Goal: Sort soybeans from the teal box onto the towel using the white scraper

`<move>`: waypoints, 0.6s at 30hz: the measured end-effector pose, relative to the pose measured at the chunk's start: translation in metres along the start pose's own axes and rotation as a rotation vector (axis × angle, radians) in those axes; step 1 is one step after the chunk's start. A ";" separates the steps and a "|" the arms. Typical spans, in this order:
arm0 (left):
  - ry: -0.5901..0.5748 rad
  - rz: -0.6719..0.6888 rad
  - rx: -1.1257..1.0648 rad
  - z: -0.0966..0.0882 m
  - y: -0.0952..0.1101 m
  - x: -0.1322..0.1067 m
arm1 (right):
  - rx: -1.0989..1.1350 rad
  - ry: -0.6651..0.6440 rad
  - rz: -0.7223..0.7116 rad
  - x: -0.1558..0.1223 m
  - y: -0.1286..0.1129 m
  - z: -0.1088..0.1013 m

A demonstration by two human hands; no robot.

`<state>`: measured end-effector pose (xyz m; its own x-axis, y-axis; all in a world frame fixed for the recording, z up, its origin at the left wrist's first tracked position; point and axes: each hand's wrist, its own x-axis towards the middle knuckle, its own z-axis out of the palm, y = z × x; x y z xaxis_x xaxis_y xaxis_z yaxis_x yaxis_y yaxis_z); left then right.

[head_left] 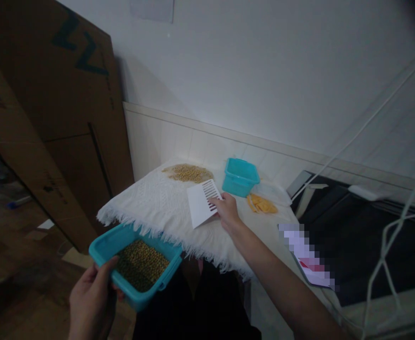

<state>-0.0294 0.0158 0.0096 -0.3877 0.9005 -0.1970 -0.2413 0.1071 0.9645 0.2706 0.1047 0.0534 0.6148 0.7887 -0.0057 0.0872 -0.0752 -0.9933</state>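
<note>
Down at lower L, the left hand (90, 295) grips a teal tub (151, 293) by its rim, thumb over the edge, fingers mostly hidden behind the wall, wrist cut off at bottom. Tub is just off the tabletop's near edge, w/ loose beans (143, 264) inside, partly in shadow. Dark clothing (193, 316) beside it, detail lost. From lower R the forearm reaches in diagonally; right hand (228, 211) pinches a white card (196, 203) w/ a row of dark slots, thumb on top, other fingers largely out of sight. Card is over the fringed white cloth (158, 198) covering the tabletop; can't tell if they touch. At R, a pixelated patch (305, 255) hides any print. Past the card: crinkled yellow stuff (262, 204), a second teal tub (241, 186), its floor hidden, and a bean pile (189, 173) on the cloth. Far L, tall cardboard box (69, 108) w/ big angular green logo (65, 35), smaller lettering too dim to read. Back wall (246, 71) has a paper (152, 9) cut off by top edge
</note>
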 end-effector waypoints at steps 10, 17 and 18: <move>0.006 -0.108 -0.102 -0.002 -0.007 0.006 | -0.015 0.080 0.000 -0.005 -0.003 -0.058; 0.008 -0.109 -0.096 -0.004 -0.010 0.008 | -0.394 -0.024 -0.297 0.007 -0.057 -0.072; 0.010 -0.103 -0.091 -0.005 -0.011 0.009 | -0.450 -0.012 -0.343 0.010 -0.068 -0.064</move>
<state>-0.0343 0.0205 -0.0032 -0.3658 0.8822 -0.2965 -0.3598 0.1598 0.9192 0.3211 0.0788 0.1280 0.4837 0.8203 0.3053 0.6078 -0.0638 -0.7915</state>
